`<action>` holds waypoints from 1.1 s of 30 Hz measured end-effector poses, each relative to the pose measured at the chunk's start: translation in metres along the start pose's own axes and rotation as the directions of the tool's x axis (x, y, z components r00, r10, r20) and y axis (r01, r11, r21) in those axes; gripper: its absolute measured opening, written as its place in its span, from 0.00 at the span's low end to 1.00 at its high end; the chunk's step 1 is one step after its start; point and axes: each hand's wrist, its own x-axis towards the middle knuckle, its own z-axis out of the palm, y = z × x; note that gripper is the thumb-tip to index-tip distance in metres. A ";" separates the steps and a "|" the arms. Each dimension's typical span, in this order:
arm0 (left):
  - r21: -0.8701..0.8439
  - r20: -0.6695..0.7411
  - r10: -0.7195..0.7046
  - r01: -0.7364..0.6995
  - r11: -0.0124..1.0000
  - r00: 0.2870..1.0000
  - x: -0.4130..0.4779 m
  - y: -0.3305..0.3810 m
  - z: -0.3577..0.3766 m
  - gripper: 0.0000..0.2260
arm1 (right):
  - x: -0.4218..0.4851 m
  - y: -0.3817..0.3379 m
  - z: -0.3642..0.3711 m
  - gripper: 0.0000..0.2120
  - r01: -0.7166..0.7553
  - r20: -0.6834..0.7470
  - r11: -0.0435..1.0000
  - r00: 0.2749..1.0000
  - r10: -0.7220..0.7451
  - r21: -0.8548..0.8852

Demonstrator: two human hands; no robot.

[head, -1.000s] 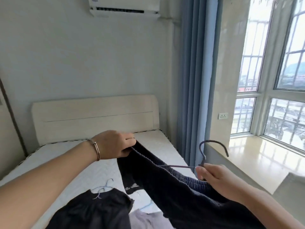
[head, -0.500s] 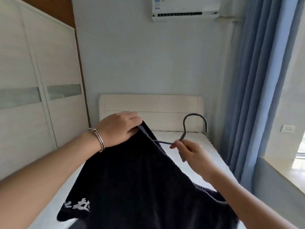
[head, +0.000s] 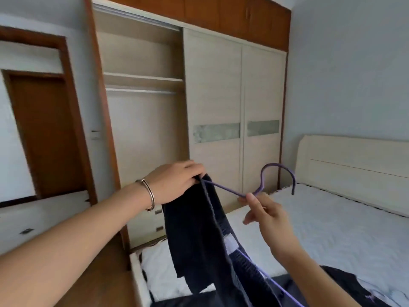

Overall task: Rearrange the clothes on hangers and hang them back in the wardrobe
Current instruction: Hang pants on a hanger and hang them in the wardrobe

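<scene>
A dark navy garment (head: 199,235) hangs over a purple hanger (head: 277,173). My left hand (head: 174,185), a bracelet on its wrist, pinches the garment's top edge at the hanger's left end. My right hand (head: 265,209) grips the hanger at the base of its hook, and the hook points up and to the right. The wardrobe (head: 143,129) stands ahead on the left with its left section open, showing a shelf and a bare rail (head: 141,91). More dark clothes (head: 345,286) lie on the bed at the bottom right.
The bed (head: 332,218) with a white mattress and a cream headboard (head: 354,165) fills the right side. Two shut sliding doors (head: 234,120) cover the wardrobe's right part. A brown door (head: 44,134) is at the far left. Wooden floor lies between the bed and the wardrobe.
My view has swung left from the window and headboard to the wardrobe. Both hands have kept hold of the garment and hanger and carried them along, and the garment now hangs narrower.
</scene>
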 end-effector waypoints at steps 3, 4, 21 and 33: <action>0.011 -0.002 -0.024 0.024 1.000 1.000 -0.026 -0.053 -0.005 0.07 | 0.019 -0.003 0.063 0.14 0.039 0.075 0.994 0.996 -0.047 0.100; 0.050 0.004 -0.027 0.027 0.998 1.000 -0.032 -0.070 -0.007 0.08 | 0.027 -0.002 0.084 0.14 0.048 0.101 0.992 0.993 -0.060 0.121; 0.488 -0.042 -0.343 0.319 0.813 0.939 -0.149 -0.388 -0.026 0.18 | 0.162 0.059 0.399 0.13 -0.032 0.286 0.974 0.958 -0.035 0.226; 0.353 -0.389 -0.504 0.630 0.692 0.771 -0.147 -0.587 -0.034 0.18 | 0.258 0.161 0.619 0.12 0.059 0.897 0.998 0.439 -0.045 0.021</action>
